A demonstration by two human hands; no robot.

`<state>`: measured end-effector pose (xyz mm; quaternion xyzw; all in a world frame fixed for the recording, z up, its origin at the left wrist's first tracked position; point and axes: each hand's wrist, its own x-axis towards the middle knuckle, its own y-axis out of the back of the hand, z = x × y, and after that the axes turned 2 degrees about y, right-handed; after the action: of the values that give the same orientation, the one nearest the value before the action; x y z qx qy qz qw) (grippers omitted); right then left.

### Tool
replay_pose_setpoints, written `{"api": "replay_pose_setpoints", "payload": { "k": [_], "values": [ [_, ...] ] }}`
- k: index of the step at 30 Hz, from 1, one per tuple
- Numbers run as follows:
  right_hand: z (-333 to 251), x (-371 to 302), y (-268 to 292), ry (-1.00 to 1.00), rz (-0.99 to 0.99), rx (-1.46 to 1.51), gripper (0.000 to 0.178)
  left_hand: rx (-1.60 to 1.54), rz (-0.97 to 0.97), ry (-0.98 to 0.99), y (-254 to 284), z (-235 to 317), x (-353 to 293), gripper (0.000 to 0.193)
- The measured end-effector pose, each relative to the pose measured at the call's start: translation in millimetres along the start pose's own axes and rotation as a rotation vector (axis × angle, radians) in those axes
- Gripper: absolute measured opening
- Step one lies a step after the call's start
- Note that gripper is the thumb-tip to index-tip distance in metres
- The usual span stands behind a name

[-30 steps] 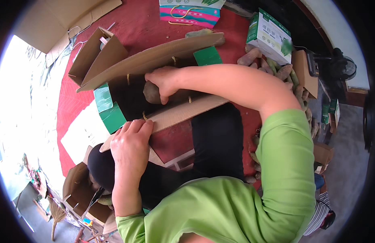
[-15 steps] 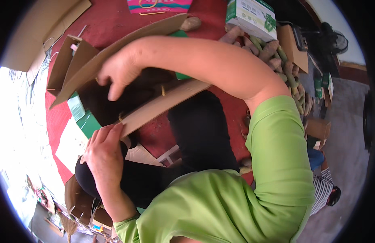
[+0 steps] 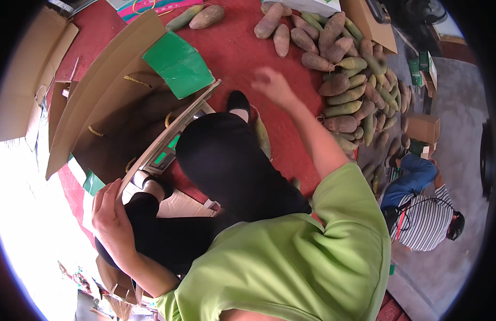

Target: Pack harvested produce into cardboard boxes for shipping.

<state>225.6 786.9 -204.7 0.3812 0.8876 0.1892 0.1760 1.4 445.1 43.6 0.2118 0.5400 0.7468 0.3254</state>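
A large cardboard box (image 3: 106, 69) with green end flaps stands open before me, its inside dark and the contents hard to make out. My left hand (image 3: 111, 214) grips the near corner of its long upper flap edge, fingers over the rim. Under that edge shows a device with green-lit displays (image 3: 161, 157), which looks like a weighing scale. My right hand (image 3: 272, 85) is off the box, over the red floor covering, slightly blurred, with fingers apart and nothing in them. Nearest to it lie long, thick radish-like roots (image 3: 304, 40), green and brownish-pink.
The root pile (image 3: 360, 96) spreads along the right on the red covering (image 3: 242, 48). Two more roots (image 3: 206, 17) lie past the box. Cardboard boxes (image 3: 422, 128) stand at right, near a person in a striped shirt (image 3: 424, 214). A single green root (image 3: 262, 136) lies beside my leg.
My right arm has swung from over the box to the right, above the floor. My view has turned rightward, showing more roots and the person. The left hand keeps its grip on the box.
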Motion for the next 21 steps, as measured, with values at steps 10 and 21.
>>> {"api": "replay_pose_setpoints", "payload": {
  "k": [10,21],
  "values": [
    [126,-163,-71,-0.823,-0.259,-0.217,0.081,-0.023,0.024,0.054,1,-2,-1,0.022],
    [152,-148,-61,-0.729,-0.237,-0.45,0.076,-0.062,0.033,-0.008,4,-2,4,0.017]
  ]
}}
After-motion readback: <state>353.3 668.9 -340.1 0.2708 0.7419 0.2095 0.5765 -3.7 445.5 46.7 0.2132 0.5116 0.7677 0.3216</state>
